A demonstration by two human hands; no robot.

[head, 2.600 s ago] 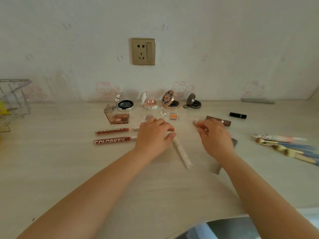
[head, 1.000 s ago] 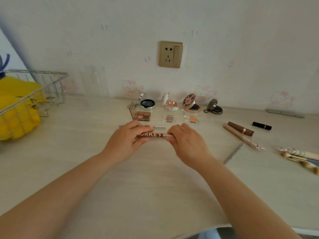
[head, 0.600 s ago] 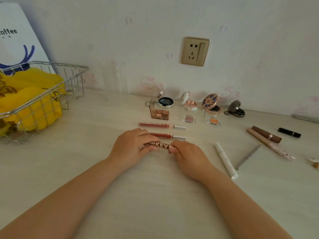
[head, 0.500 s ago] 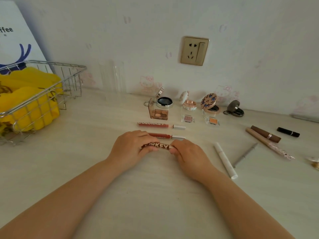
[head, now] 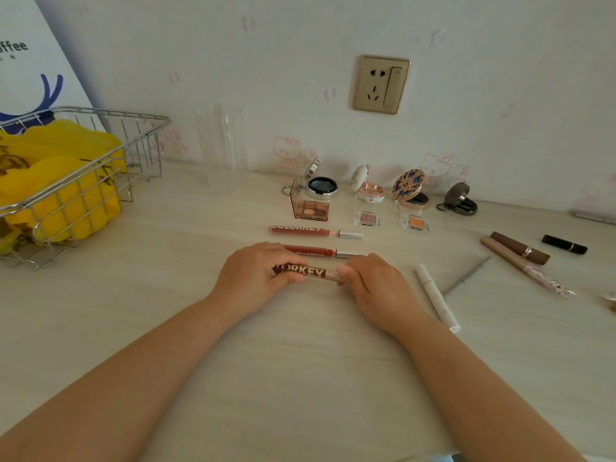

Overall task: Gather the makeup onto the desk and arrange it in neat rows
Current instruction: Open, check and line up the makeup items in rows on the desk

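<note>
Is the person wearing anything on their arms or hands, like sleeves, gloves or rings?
No. Both forearms are bare all the way to the bottom edge of the picture, with no sleeves showing. The left hand and right hand have no gloves, and no rings, watch or bracelets can be seen. The nails look short and unpainted.

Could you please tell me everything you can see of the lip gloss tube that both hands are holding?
The lip gloss tube is slim with a dark brown body, large pale letters reading "ORKEY" and a clear neck. It lies level, crosswise, low over the desk, nearest of three like tubes. The left hand pinches one end, the right hand the other, hiding the cap.
</note>
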